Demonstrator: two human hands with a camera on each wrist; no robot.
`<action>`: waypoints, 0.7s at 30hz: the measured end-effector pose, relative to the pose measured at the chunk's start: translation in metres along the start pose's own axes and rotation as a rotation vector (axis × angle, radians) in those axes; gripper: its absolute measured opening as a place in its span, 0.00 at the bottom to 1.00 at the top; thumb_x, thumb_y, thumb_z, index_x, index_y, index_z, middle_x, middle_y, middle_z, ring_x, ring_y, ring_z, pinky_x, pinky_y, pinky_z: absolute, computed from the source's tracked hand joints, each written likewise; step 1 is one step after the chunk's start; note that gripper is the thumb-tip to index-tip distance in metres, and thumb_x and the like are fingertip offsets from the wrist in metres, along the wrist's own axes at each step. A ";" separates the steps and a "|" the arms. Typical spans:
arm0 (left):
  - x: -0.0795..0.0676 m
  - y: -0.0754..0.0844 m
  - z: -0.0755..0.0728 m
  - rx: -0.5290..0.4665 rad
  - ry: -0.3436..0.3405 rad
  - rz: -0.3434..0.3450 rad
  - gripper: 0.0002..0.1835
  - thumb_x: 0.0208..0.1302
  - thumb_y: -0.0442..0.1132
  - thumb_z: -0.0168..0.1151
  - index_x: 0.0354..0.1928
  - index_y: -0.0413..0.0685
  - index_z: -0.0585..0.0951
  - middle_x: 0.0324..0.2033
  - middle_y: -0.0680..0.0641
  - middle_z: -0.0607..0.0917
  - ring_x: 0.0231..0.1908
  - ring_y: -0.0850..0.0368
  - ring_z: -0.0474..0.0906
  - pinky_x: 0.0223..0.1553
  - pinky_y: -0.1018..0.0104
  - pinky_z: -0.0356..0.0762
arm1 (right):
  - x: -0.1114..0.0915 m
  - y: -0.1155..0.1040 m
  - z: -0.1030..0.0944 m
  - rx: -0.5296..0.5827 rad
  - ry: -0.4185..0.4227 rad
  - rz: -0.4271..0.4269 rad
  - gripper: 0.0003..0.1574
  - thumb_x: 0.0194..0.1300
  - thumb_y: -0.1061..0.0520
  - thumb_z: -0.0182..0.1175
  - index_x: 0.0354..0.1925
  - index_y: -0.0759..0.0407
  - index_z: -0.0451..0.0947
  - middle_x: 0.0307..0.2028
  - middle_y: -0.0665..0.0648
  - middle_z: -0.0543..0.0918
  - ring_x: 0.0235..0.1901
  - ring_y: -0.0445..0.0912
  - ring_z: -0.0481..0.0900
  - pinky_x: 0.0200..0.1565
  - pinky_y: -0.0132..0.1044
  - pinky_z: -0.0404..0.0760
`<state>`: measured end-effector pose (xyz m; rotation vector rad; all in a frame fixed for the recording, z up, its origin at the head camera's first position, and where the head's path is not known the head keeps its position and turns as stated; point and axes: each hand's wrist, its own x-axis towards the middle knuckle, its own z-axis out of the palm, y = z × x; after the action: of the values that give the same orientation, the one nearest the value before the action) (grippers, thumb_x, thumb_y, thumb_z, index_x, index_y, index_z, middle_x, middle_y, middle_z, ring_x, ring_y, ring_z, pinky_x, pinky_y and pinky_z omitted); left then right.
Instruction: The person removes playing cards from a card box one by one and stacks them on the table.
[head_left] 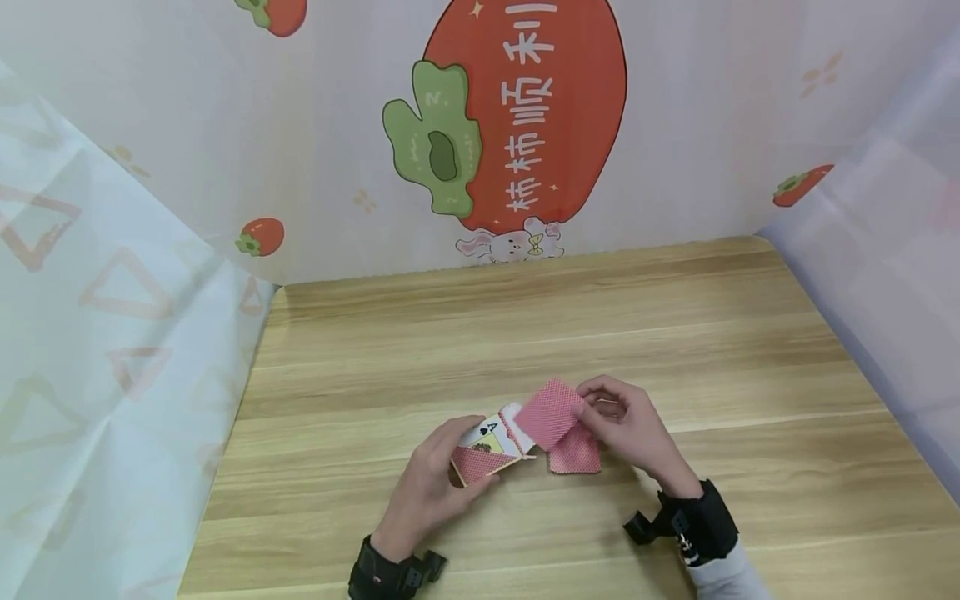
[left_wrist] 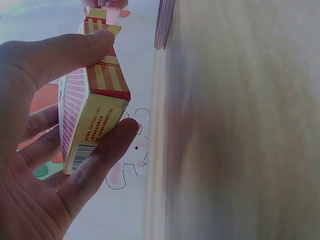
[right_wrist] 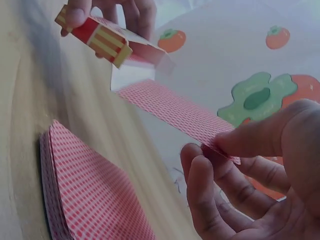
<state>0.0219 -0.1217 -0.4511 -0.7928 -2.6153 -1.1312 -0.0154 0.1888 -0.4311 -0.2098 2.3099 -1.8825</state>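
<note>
left hand (head_left: 426, 485) grips the card box (head_left: 477, 465), opening toward the right hand (head_left: 628, 423), which pinches a card (head_left: 551, 414) (maybe several) there. deck (right_wrist: 95, 190) rests on table (head_left: 337, 367). best: steady box, square edges, light pinch, no bending.

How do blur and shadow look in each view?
Head: soft, even light, white lettering on the persimmon-printed pale backdrop legible; left wrist: pale wood-grain tabletop smeared, but the barcode on the red-and-yellow cardboard card box distinct; right wrist: a blurry dark band, probably shadow, across the tabletop, while the red-and-white checked paper playing card shows its pattern clearly.
</note>
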 end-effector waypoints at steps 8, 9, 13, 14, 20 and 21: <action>0.000 -0.001 0.000 -0.002 -0.003 0.012 0.42 0.48 0.47 0.83 0.66 0.43 0.75 0.59 0.48 0.83 0.57 0.53 0.81 0.55 0.55 0.82 | 0.004 0.009 -0.017 0.059 0.075 0.068 0.20 0.69 0.56 0.67 0.51 0.71 0.79 0.42 0.70 0.81 0.28 0.50 0.89 0.32 0.52 0.87; 0.000 -0.001 0.001 -0.003 -0.004 0.011 0.42 0.48 0.47 0.83 0.66 0.43 0.75 0.59 0.48 0.83 0.57 0.54 0.81 0.55 0.55 0.83 | 0.005 0.010 -0.018 0.055 0.076 0.072 0.21 0.68 0.56 0.67 0.50 0.71 0.79 0.42 0.70 0.81 0.27 0.49 0.89 0.31 0.52 0.87; 0.001 -0.001 0.001 -0.003 -0.008 0.003 0.42 0.49 0.48 0.82 0.66 0.43 0.75 0.59 0.48 0.83 0.57 0.54 0.81 0.55 0.55 0.83 | 0.006 0.014 -0.019 0.033 0.073 0.100 0.21 0.67 0.55 0.69 0.49 0.70 0.80 0.41 0.69 0.82 0.26 0.49 0.88 0.30 0.50 0.87; 0.001 -0.001 0.001 -0.001 -0.009 0.001 0.42 0.49 0.48 0.82 0.66 0.43 0.75 0.59 0.48 0.83 0.57 0.54 0.81 0.56 0.55 0.82 | 0.007 0.015 -0.019 0.023 0.069 0.110 0.21 0.66 0.54 0.69 0.49 0.69 0.80 0.41 0.69 0.83 0.25 0.49 0.88 0.30 0.49 0.88; 0.001 -0.001 0.001 -0.002 -0.011 -0.001 0.43 0.48 0.47 0.83 0.66 0.43 0.75 0.59 0.47 0.83 0.57 0.53 0.81 0.57 0.55 0.82 | 0.007 0.022 -0.014 -0.076 0.040 0.135 0.17 0.65 0.57 0.70 0.46 0.69 0.82 0.41 0.68 0.85 0.28 0.47 0.89 0.29 0.43 0.88; 0.001 -0.001 0.002 -0.004 -0.012 0.000 0.43 0.47 0.47 0.83 0.66 0.42 0.75 0.59 0.47 0.83 0.57 0.53 0.81 0.57 0.55 0.82 | 0.007 0.023 -0.013 -0.096 0.035 0.134 0.17 0.65 0.57 0.70 0.46 0.69 0.82 0.41 0.67 0.85 0.29 0.46 0.89 0.29 0.42 0.87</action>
<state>0.0208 -0.1208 -0.4526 -0.8034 -2.6237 -1.1350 -0.0249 0.2047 -0.4512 -0.0323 2.3747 -1.7280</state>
